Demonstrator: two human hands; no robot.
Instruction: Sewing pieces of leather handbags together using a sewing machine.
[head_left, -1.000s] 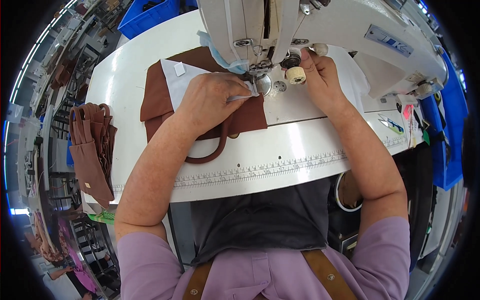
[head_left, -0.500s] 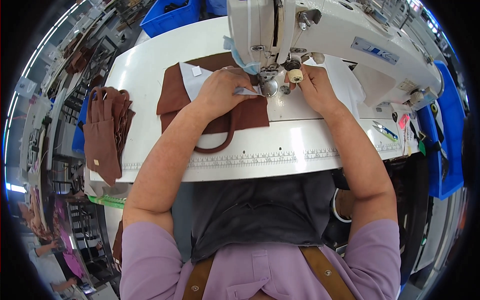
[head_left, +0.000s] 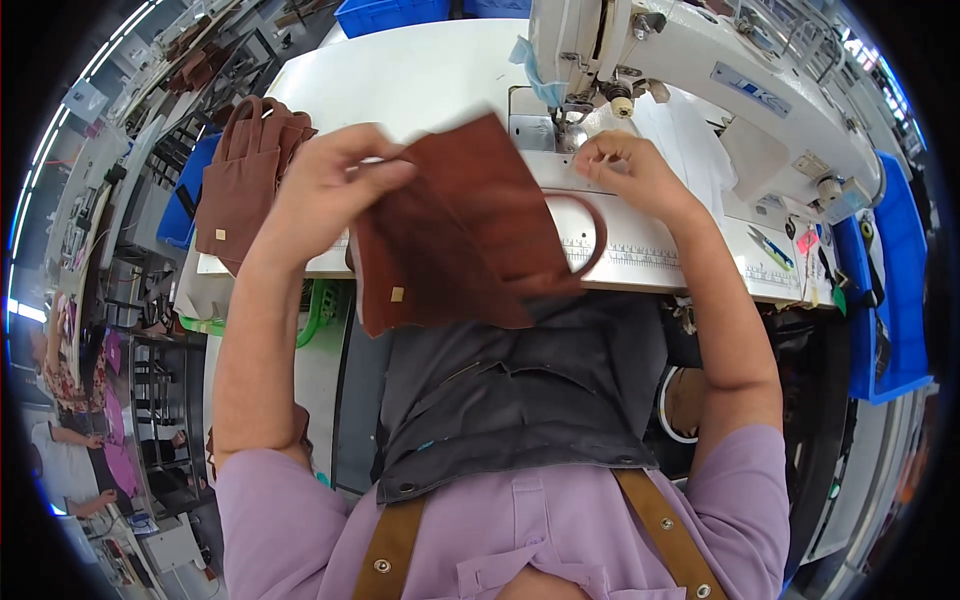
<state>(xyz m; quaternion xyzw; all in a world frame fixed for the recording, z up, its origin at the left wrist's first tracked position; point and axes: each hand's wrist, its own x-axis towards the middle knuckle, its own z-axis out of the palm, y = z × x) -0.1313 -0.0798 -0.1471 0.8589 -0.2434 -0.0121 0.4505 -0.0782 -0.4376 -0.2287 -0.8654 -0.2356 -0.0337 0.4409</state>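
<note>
Pinching brown fabric panel (head_left: 475, 205) with curved brown handle (head_left: 601, 235), left hand (head_left: 325, 190) held it over front edge of white tabletop (head_left: 420, 70); right hand (head_left: 632, 172), fingers curled, contents unclear, hovered near white sewing machine (head_left: 690, 55).

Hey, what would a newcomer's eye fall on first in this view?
Probably the reddish-brown fabric piece, pinched in the left hand at mid-view, with its curved handle on the right. Next, the big white sewing machine at upper right, beyond the right hand. Then the bundle of similar brown pieces at the left end of the white table.
</note>
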